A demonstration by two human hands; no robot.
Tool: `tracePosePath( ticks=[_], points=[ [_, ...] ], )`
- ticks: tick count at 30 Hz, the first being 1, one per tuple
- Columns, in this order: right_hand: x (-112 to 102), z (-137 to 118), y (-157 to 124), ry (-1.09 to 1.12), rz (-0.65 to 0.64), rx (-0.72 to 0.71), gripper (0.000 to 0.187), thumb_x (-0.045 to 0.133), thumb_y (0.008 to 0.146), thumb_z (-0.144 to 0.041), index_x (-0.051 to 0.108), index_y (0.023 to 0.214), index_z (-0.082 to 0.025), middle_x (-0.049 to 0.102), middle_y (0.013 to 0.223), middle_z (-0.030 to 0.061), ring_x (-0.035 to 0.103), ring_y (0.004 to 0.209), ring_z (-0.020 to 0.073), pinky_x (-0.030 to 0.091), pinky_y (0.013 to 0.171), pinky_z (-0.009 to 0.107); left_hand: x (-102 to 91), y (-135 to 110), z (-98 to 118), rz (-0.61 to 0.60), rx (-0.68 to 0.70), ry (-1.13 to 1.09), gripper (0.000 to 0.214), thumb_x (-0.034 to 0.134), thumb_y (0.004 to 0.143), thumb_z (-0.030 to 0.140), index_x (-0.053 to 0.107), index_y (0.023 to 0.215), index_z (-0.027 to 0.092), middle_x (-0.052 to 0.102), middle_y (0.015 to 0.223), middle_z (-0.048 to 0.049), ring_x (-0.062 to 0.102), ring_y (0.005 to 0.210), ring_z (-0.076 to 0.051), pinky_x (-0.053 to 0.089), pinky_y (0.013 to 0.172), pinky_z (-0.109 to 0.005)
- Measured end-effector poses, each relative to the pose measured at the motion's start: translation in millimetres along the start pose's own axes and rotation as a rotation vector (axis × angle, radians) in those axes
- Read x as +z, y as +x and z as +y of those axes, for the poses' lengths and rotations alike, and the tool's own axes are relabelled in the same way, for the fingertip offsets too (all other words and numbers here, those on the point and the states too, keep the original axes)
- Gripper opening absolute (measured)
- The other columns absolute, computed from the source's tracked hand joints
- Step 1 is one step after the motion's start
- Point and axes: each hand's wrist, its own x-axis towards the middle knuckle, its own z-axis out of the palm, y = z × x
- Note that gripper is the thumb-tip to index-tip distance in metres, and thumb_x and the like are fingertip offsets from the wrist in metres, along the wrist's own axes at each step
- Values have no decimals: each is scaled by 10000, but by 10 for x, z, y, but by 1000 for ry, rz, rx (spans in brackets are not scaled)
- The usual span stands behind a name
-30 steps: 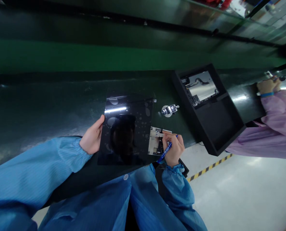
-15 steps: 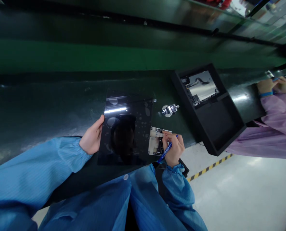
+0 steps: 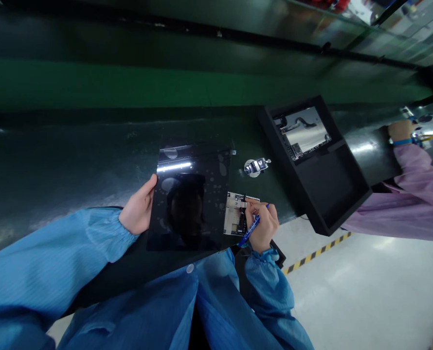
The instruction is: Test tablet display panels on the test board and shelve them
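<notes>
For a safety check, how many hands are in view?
3: left hand on black sheet, right hand holding pen, co-worker's hand far right; their other may be hidden.

Sleeve (image 3: pixel 52 257): blue with thin lines
Pen (image 3: pixel 250 231): blue and white
Sheet (image 3: pixel 187 214): shiny black with pale spots
Tray (image 3: pixel 333 189): black
Tabletop (image 3: pixel 92 165): dark green
Floor tape (image 3: pixel 315 253): yellow and black stripes
Other person's sleeve (image 3: pixel 421 180): light pink
Wristband (image 3: pixel 402 142): blue

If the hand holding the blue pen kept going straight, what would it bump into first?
The small circuit board comes first: the right hand points at it, and its fingers sit over the board's edge. They may be touching it; that's hard to tell.
</notes>
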Motion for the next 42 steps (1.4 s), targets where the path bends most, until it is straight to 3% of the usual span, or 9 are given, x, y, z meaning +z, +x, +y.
tracePosePath(
  ticks=[10,19,26,32,36,42],
  points=[
    [11,40,-41,10,-9,5,265,610,888,-66,492,719,-231,762,885,0,597,754,169,502,648,284,0,4,-6,6,-1,-29,469,317,1029,355,631,1325,172,788,962,-106,759,893,-288,613,845,-394],
    [3,7,-13,14,-9,0,248,622,893,-82,505,730,-228,768,904,-3,585,745,161,498,652,275,-107,67,-7,-91,-32,-148,488,302,1035,343,731,1117,127,766,773,-94,760,744,-257,624,749,-362],
    [9,10,5,-10,16,-22,243,615,897,-89,517,725,-228,765,891,-2,572,703,152,497,648,273,-99,35,-8,-99,-24,-205,525,265,1042,306,768,978,172,769,757,-82,762,822,-263,611,785,-375],
    [12,20,-3,-16,11,-24,234,610,903,-93,526,731,-227,768,899,-1,583,707,154,501,652,282,-106,49,-9,-79,-23,-180,517,278,1040,327,760,993,145,773,788,-92,761,816,-256,613,792,-361],
    [6,23,-1,-7,-2,-18,225,616,903,-94,530,742,-226,770,903,4,591,728,160,507,654,283,-110,75,-10,-126,-43,-125,519,299,1036,365,745,1013,100,774,828,-116,757,780,-255,618,778,-359],
    [5,19,6,-5,3,-19,231,625,897,-89,521,744,-227,770,895,1,593,732,164,513,650,282,-151,107,-10,-199,-38,-104,483,314,1038,361,733,1042,122,772,813,-99,758,796,-244,605,812,-350]
  ],
)
